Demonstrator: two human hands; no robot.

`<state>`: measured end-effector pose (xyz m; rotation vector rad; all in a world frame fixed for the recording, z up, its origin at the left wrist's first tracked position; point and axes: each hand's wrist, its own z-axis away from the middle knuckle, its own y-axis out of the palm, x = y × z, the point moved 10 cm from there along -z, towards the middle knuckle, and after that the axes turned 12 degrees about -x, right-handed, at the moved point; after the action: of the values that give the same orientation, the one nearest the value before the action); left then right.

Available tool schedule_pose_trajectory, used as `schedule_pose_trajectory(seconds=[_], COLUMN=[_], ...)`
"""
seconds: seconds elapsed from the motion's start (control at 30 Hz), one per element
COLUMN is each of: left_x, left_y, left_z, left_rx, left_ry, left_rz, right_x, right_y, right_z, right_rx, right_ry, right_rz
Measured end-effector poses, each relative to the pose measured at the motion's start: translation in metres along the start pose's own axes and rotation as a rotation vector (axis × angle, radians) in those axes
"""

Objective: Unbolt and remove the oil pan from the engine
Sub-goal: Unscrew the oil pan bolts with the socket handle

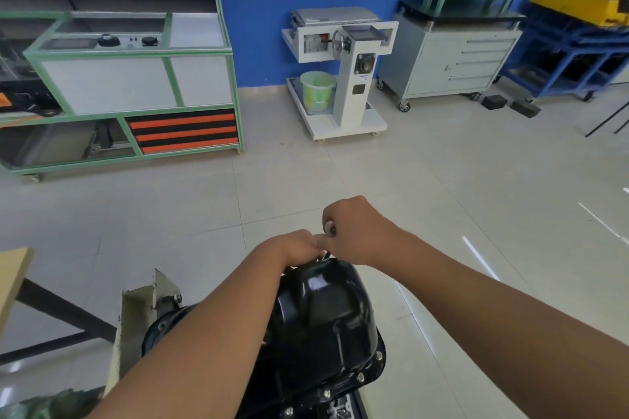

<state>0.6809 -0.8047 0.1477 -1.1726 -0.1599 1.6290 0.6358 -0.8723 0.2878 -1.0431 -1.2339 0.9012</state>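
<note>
Hands meet at the far end of the black oil pan (326,323), right at the lower middle of the scene, both arms reaching forward over it. The left hand (299,247) sits curled at the pan's far edge, fingers tucked down out of sight, so I cannot tell what, if anything, it has hold of. The right hand (357,231) is just beside it, touching it, fist closed around a small tool (329,226) whose pale rounded end pokes out near the thumb; what kind of tool is too hidden to say. The pan stands dome-side up on the engine, glossy, with a row of bolts (360,376) showing along its right-hand flange. A beige metal bracket (143,313) rises just left of the engine. Beyond, across the pale tiled floor (442,180), a green-framed training bench (129,78) stands at the left wall, a white wheeled stand (347,78) holds a green bucket (317,91) on its base, and a grey drawer cabinet (456,61) sits against the blue-painted wall.
</note>
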Motion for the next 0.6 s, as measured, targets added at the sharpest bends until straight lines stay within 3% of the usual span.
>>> schedule_pose_trajectory(seconds=[0.13,0.33,0.4,0.6], left_x=[0.002,0.003,0.005,0.006], left_y=[0.004,0.002,0.001,0.003], left_z=[0.002,0.002,0.003,0.01], left_rx=[0.024,0.013,0.005,0.043], left_ry=[-0.016,-0.028,-0.04,-0.076], left_rz=[-0.005,-0.055,-0.075,-0.084], right_x=[-0.018,-0.004,-0.002,-0.006], right_y=[-0.002,0.003,-0.001,0.003], right_z=[0.002,0.009,0.01,0.003], right_rx=[-0.116,-0.097,-0.142,-0.188], right_ry=[0.092,-0.08,-0.063,-0.001], right_rz=[0.262,0.006,-0.052,0.217])
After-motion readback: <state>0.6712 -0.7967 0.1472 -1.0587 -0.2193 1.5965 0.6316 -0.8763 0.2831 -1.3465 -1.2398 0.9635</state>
